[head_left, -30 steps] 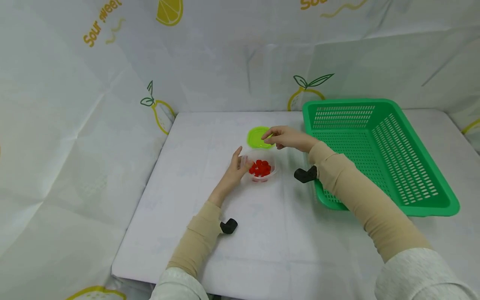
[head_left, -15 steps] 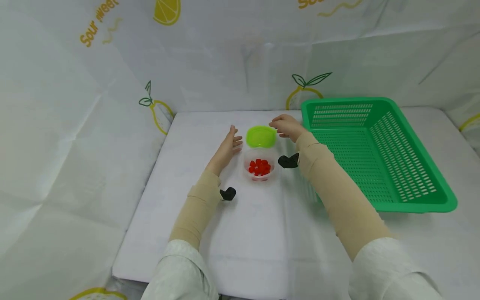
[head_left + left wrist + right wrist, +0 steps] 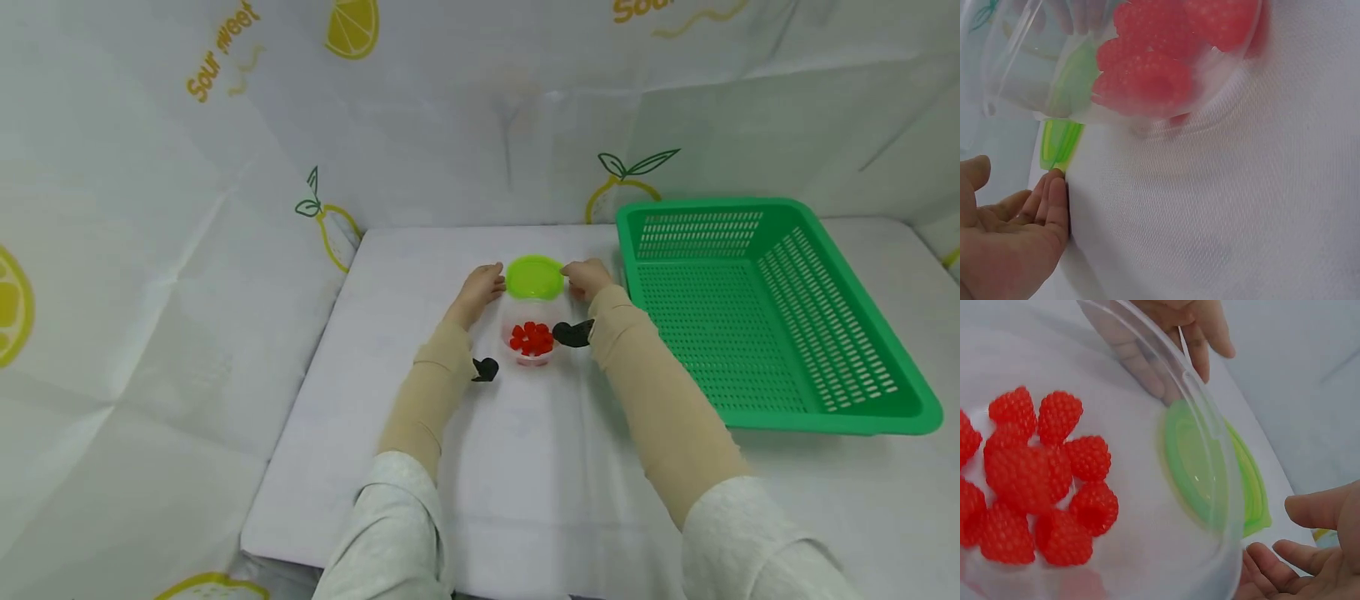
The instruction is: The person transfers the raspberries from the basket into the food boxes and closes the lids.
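Observation:
A yellow-green plastic lid (image 3: 535,277) lies on the white table just behind a clear round bowl (image 3: 514,312). Several red raspberries (image 3: 531,339) sit in the bowl. My left hand (image 3: 482,290) is at the lid's left side; in the left wrist view its fingertips meet the lid's edge (image 3: 1060,142), with the thumb apart. On the other side is my right hand (image 3: 588,277), its fingers close to the lid's right edge. The right wrist view has that hand (image 3: 1319,550) with thumb and fingers apart, beside the lid (image 3: 1254,494); contact there is hard to tell.
A large green slatted basket (image 3: 825,258) stands on the right of the table (image 3: 360,400), close to the right forearm. Lemon-print sheeting (image 3: 480,108) hangs behind and to the left. A black wrist mount (image 3: 573,334) on the right arm sits near the bowl.
My left hand has left the bowl's side and moved back to the lid's left edge. My right hand has gone from over the lid to its right edge.

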A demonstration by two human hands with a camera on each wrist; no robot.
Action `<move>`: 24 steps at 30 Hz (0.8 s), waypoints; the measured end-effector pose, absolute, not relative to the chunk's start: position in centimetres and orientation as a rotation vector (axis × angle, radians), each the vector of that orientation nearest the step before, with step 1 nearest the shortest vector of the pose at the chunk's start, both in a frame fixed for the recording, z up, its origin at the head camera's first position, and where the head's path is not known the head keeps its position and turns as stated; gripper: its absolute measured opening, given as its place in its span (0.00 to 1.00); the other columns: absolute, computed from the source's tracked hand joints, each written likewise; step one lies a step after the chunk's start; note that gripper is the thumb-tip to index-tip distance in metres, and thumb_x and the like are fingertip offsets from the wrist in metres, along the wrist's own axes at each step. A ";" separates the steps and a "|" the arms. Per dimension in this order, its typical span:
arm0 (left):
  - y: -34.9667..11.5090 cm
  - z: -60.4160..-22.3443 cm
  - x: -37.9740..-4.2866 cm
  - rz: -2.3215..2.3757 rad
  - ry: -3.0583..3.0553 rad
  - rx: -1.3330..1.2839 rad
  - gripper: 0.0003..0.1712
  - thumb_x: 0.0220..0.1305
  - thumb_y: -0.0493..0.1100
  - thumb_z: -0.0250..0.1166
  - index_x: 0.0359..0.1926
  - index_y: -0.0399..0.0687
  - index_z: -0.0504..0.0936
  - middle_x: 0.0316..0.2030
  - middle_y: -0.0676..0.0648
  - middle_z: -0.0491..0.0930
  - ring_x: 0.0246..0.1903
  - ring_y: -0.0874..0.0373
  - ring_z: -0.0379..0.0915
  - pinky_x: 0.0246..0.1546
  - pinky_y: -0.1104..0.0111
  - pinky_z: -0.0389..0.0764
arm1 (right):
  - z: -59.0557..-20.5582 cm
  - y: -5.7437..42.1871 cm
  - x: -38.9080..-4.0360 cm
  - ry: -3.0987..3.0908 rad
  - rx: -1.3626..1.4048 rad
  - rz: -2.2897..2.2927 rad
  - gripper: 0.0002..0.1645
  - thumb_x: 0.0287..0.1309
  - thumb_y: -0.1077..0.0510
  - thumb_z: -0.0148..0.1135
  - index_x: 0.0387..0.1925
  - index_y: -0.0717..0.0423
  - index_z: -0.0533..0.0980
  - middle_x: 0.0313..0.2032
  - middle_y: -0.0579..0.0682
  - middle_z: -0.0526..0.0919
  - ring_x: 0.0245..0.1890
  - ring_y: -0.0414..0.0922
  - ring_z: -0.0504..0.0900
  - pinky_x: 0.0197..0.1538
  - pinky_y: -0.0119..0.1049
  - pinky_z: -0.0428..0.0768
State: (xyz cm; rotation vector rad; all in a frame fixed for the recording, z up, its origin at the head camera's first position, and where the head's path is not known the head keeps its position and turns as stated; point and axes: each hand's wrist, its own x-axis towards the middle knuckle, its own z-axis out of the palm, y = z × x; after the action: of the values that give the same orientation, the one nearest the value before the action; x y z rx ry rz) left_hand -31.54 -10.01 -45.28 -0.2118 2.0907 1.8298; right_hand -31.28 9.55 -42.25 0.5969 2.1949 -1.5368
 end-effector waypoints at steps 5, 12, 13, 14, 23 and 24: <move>-9.6 -45.5 -31.6 1.753 2.171 -0.184 0.27 0.72 0.45 0.46 0.67 0.38 0.59 0.60 0.40 0.68 0.54 0.54 0.68 0.61 0.67 0.70 | -43.3 9.4 -31.2 2.092 0.641 -1.670 0.27 0.63 0.62 0.44 0.63 0.66 0.59 0.36 0.50 0.66 0.35 0.42 0.68 0.37 0.27 0.73; -9.9 -45.7 -30.9 1.713 2.229 -0.155 0.25 0.67 0.37 0.49 0.65 0.39 0.65 0.61 0.42 0.69 0.48 0.58 0.65 0.60 0.65 0.69 | -44.1 9.3 -30.9 2.174 0.590 -1.622 0.14 0.57 0.66 0.43 0.45 0.66 0.67 0.28 0.51 0.71 0.23 0.40 0.72 0.28 0.26 0.75; -10.0 -45.7 -30.7 1.703 2.235 -0.144 0.25 0.66 0.36 0.49 0.65 0.40 0.66 0.61 0.42 0.69 0.48 0.58 0.65 0.61 0.64 0.68 | -44.2 9.3 -30.8 2.178 0.594 -1.622 0.13 0.57 0.66 0.44 0.44 0.65 0.67 0.28 0.51 0.71 0.23 0.40 0.72 0.28 0.26 0.75; -10.1 -45.7 -30.6 1.694 2.241 -0.131 0.25 0.66 0.36 0.50 0.64 0.42 0.66 0.60 0.42 0.70 0.48 0.58 0.65 0.61 0.64 0.68 | -44.2 9.3 -30.8 2.177 0.599 -1.622 0.13 0.58 0.65 0.44 0.44 0.65 0.68 0.29 0.51 0.71 0.24 0.41 0.72 0.30 0.26 0.76; -10.5 -45.3 -30.6 1.797 2.155 -0.158 0.26 0.64 0.36 0.55 0.64 0.46 0.68 0.38 0.48 0.73 0.40 0.60 0.69 0.52 0.69 0.74 | -43.5 9.0 -30.7 2.195 0.513 -1.699 0.27 0.61 0.65 0.46 0.62 0.63 0.63 0.51 0.57 0.70 0.31 0.44 0.69 0.36 0.30 0.74; -10.6 -45.2 -30.6 1.809 2.149 -0.160 0.26 0.64 0.37 0.55 0.64 0.47 0.68 0.37 0.49 0.73 0.39 0.60 0.69 0.50 0.70 0.74 | -43.7 9.0 -30.9 2.190 0.468 -1.764 0.27 0.60 0.65 0.47 0.62 0.62 0.65 0.51 0.57 0.71 0.30 0.44 0.69 0.33 0.30 0.74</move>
State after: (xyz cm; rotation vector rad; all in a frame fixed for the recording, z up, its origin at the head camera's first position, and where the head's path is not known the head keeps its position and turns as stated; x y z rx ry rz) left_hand -30.56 -10.62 -45.21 -0.1605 2.1492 1.8095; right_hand -30.88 9.05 -43.67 0.4676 2.1897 -1.7641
